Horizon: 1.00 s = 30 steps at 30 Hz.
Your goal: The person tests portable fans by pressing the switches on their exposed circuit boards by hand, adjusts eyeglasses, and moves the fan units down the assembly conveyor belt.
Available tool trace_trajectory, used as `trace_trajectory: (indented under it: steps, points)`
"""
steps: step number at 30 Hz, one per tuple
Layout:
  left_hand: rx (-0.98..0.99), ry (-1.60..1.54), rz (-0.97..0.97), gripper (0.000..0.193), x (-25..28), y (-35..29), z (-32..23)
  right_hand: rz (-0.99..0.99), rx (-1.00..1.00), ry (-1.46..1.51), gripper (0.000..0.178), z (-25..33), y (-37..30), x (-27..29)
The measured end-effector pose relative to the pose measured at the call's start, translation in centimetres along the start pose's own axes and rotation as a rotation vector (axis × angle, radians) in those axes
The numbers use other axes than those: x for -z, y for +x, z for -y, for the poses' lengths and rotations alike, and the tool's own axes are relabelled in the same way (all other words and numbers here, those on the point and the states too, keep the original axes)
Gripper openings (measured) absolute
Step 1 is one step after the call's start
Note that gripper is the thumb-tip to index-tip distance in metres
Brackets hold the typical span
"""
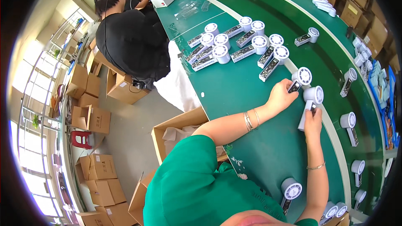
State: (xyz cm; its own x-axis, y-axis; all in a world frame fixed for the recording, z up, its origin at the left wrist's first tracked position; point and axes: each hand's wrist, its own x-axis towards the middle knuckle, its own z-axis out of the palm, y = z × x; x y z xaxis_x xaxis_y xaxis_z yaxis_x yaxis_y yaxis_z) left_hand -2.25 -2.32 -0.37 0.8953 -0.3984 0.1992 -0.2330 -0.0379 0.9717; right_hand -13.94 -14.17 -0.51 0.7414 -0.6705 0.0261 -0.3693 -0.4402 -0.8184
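My left hand (281, 96) grips the handle of a small white handheld fan (301, 77) that lies on the green table (251, 92). My right hand (313, 119) holds the handle of a second white fan (313, 96) right beside it; the two round fan heads almost touch. Both fans have a dark panel along the handle. Several more fans of the same kind lie in a loose cluster (247, 46) farther up the table.
More white fans lie along the table's right side (348, 123) and near my body (289, 190). A person in black (134, 42) sits to my left at the same table. Open cardboard boxes (176, 129) stand on the floor at left; stacked boxes (360, 4) at far right.
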Motion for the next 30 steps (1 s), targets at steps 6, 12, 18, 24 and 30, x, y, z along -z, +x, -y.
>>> trace_trajectory:
  steps: [6, 12, 18, 24, 30]
  points:
    - [-0.159, 0.444, 0.026, 0.044, 1.5, 0.7, -0.9, 0.137, 0.106, -0.215, 0.031, 4.2, -2.1, 0.6]
    - [-0.64, 0.197, 0.542, 0.05, 0.4, -5.7, -7.6, -0.09, 0.199, -0.165, 0.031, -2.4, 4.4, 8.3]
    - [-0.836, -0.046, 1.392, 0.072, -3.0, -14.4, -6.0, -0.109, 0.145, -0.741, 0.058, -10.5, 6.7, 17.3]
    - [-0.806, 0.114, 1.432, 0.067, -4.9, -15.4, -5.3, -0.101, 0.152, -0.851, 0.051, -10.5, 6.1, 16.8]
    - [-1.092, 0.187, 1.413, 0.046, -5.8, -10.5, -9.0, 0.032, 0.036, -0.7, 0.024, -8.7, 6.7, 17.6]
